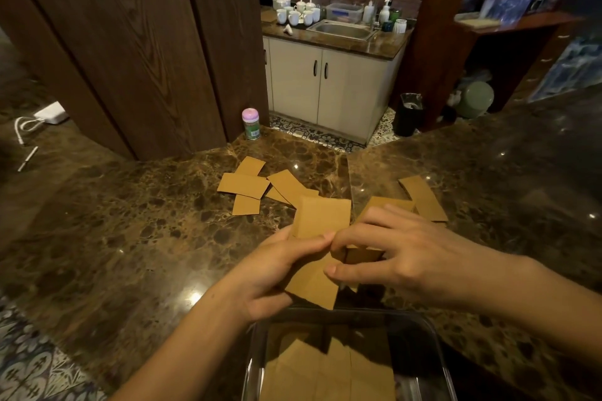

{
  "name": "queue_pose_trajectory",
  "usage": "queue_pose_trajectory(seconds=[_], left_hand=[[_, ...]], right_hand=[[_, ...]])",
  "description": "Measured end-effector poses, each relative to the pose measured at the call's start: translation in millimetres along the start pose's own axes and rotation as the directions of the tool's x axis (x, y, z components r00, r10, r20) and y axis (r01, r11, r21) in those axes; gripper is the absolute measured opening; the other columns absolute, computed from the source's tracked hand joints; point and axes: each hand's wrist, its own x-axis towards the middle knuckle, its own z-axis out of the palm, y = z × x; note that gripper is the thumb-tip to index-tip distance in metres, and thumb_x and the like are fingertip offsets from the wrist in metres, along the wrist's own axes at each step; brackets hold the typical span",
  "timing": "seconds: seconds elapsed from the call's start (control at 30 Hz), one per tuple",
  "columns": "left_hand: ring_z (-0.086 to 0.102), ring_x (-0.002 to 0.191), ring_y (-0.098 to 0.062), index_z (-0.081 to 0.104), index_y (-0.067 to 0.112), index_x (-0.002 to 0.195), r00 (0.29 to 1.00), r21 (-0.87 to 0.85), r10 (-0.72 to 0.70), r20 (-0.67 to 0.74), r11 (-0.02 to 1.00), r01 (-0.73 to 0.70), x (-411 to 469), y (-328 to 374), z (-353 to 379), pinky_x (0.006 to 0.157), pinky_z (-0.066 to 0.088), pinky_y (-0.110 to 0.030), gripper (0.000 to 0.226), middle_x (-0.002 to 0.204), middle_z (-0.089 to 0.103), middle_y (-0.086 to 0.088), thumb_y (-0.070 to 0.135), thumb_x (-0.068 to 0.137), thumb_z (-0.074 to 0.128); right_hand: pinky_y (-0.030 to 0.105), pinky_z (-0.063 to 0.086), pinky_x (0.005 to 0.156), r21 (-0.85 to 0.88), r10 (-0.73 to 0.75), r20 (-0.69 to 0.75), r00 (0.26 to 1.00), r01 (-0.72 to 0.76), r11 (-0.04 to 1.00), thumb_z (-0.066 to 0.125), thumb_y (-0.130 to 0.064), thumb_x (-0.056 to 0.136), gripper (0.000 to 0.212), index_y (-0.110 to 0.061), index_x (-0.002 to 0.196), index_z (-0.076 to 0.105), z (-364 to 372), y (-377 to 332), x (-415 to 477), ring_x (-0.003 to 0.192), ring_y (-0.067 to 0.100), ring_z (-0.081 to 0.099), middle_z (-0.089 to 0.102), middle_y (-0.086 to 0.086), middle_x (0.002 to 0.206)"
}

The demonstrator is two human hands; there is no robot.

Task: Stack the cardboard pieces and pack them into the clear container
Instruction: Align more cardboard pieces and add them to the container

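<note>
fingertips (pixel 329 235) of both hands pinched narrow on a small stack of cardboard pieces (pixel 317 280), likely squaring edges | left hand (pixel 273 273) beneath, right hand (pixel 395 254) steadying | held above clear container (pixel 257 348), pieces already inside | loose pieces (pixel 244 185) scattered on marble counter (pixel 130 221)

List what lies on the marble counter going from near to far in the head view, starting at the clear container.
Clear container with cardboard inside → the cardboard stack held by left hand and right hand → loose cardboard pieces → pink-lidded jar at the counter's far edge.
</note>
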Motion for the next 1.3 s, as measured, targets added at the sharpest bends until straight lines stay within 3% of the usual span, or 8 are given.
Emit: queue_pose_trajectory(seconds=[0.13, 0.27, 0.37, 0.5, 0.73, 0.93, 1.13, 1.3], left_hand=[[0.072, 0.092, -0.032, 0.057, 0.01, 0.135, 1.0, -0.082, -0.012, 0.006, 0.997, 0.013, -2, 4, -2, 0.074, 0.063, -0.042, 0.047, 0.114, 0.072, -0.019, 0.02, 0.091, 0.072], [0.074, 0.096, -0.04, 0.048, 0.014, 0.146, 0.998, -0.187, 0.034, 0.046, 0.982, -0.025, -4, 15, -8, 0.079, 0.063, -0.049, 0.049, 0.125, 0.069, -0.026, 0.017, 0.097, 0.056], [0.066, 0.073, -0.033, 0.054, 0.043, 0.14, 0.996, -0.158, 0.09, -0.018, 0.983, -0.092, -6, 17, -2, 0.058, 0.057, -0.04, 0.049, 0.104, 0.07, -0.02, 0.023, 0.096, 0.058], [0.063, 0.081, -0.027, 0.062, 0.047, 0.13, 0.985, -0.15, 0.168, -0.035, 0.974, -0.172, -3, 11, 13, 0.063, 0.051, -0.037, 0.032, 0.116, 0.067, -0.011, 0.04, 0.1, 0.053], [0.07, 0.103, -0.026, 0.06, 0.033, 0.137, 0.972, -0.169, 0.234, 0.035, 0.96, -0.225, -4, 5, 22, 0.081, 0.057, -0.039, 0.04, 0.123, 0.071, -0.013, 0.031, 0.098, 0.059], [0.07, 0.109, -0.032, 0.06, 0.041, 0.137, 0.983, -0.197, 0.178, 0.04, 0.966, -0.167, 0, 1, 27, 0.089, 0.058, -0.043, 0.038, 0.127, 0.069, -0.024, 0.039, 0.103, 0.044], [0.069, 0.086, -0.025, 0.068, 0.032, 0.125, 0.984, -0.289, 0.176, -0.006, 0.942, -0.171, 3, -2, 24, 0.075, 0.055, -0.041, 0.05, 0.103, 0.072, -0.013, 0.06, 0.101, 0.034], [0.063, 0.079, -0.028, 0.068, 0.031, 0.121, 0.983, -0.214, 0.182, -0.016, 0.96, -0.181, -2, -6, 31, 0.063, 0.051, -0.039, 0.041, 0.103, 0.071, -0.013, 0.054, 0.103, 0.039]], right_hand=[[0.034, 0.053, 0.082, 0.003, 0.024, -0.027, 0.999, -0.024, 1.0, 0.062, -0.026, 0.095, 0.039, -0.027, 0.133, 0.068, 7, 2, -7, 0.11, 0.018, 0.052, 0.065, 0.005, 0.122], [0.055, 0.039, 0.115, -0.002, 0.046, -0.286, 0.957, -0.049, 0.999, 0.069, -0.023, 0.097, 0.026, -0.024, 0.123, 0.075, 10, 7, -16, 0.117, 0.022, 0.057, 0.068, 0.002, 0.121], [0.059, 0.041, 0.113, 0.033, 0.11, -0.409, 0.906, -0.106, 0.994, 0.066, -0.022, 0.103, 0.02, -0.022, 0.121, 0.076, 10, 4, -16, 0.116, 0.022, 0.061, 0.075, 0.008, 0.115], [0.057, 0.045, 0.109, 0.092, 0.201, -0.474, 0.857, -0.18, 0.979, 0.062, -0.024, 0.105, 0.023, -0.023, 0.127, 0.065, 15, -9, -6, 0.114, 0.026, 0.061, 0.072, 0.014, 0.117], [0.06, 0.02, 0.126, 0.295, 0.175, -0.243, 0.954, -0.099, 0.95, 0.058, -0.012, 0.087, 0.047, -0.012, 0.132, 0.072, 26, -24, 2, 0.143, 0.023, 0.051, 0.066, 0.012, 0.14], [0.048, 0.041, 0.12, 0.553, 0.255, -0.271, 0.928, -0.066, 0.831, 0.06, 0.004, 0.082, 0.035, 0.003, 0.113, 0.077, 32, -29, 3, 0.136, 0.02, 0.06, 0.073, 0.014, 0.129], [0.041, 0.035, 0.124, 0.462, 0.349, -0.246, 0.904, -0.207, 0.862, 0.086, -0.039, 0.085, 0.038, -0.011, 0.11, 0.077, 38, -34, 10, 0.147, 0.017, 0.045, 0.06, 0.009, 0.145], [0.039, 0.025, 0.124, 0.605, 0.558, -0.047, 0.829, -0.42, 0.677, 0.087, -0.065, 0.066, 0.059, -0.038, 0.111, 0.061, 30, -29, 9, 0.159, 0.013, 0.014, 0.021, -0.008, 0.169]])
